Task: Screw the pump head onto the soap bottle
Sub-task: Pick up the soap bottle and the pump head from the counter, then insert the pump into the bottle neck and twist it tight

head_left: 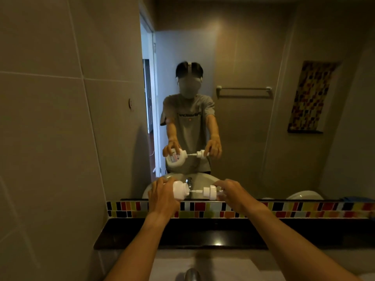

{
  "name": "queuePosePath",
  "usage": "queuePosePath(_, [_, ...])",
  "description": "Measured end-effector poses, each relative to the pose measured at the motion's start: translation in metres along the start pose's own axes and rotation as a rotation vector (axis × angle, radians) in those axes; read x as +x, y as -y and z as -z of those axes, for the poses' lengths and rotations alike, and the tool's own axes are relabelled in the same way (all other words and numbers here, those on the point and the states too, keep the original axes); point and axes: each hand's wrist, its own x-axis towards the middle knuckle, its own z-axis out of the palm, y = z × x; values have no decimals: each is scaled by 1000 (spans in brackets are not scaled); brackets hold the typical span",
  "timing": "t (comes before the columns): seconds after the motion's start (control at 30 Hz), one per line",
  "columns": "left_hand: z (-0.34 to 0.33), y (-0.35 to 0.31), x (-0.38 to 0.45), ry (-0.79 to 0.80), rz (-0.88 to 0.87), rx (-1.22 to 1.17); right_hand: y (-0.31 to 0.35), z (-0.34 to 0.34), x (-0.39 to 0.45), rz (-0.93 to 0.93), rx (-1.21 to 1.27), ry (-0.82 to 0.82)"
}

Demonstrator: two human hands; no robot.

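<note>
My left hand point(162, 196) grips a white soap bottle point(180, 190), tipped on its side with its neck pointing right. My right hand point(231, 192) holds the white pump head point(210, 192) by its top, collar facing left. The pump's thin tube point(195, 192) reaches toward the bottle's mouth; the collar stands apart from the neck. Both are held up in front of the mirror, which repeats the scene above.
A large wall mirror point(263, 57) faces me above a strip of coloured mosaic tiles point(284, 208) and a dark ledge point(203, 236). A chrome tap point(191, 274) and a pale basin point(223, 268) lie below my arms. A tiled wall point(50, 138) stands at left.
</note>
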Motion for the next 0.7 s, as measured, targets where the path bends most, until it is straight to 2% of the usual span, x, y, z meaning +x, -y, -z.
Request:
queuePosePath(0.27, [3,-17,-10,13,-110,6,33,4,-1,52,-121,38])
queuePosePath(0.43, [-5,-23,-14,24,-133,-77,48,5,2,96,-123,79])
queuePosePath(0.53, [-5,-22,-18,28,-11,-154,51,5,2,101,-9,55])
queuePosePath(0.6, [-5,-21,-21,69,60,-277,54,6,2,92,86,-25])
queuePosePath(0.7, [-6,-17,-25,113,102,-461,59,4,6,2,329,-116])
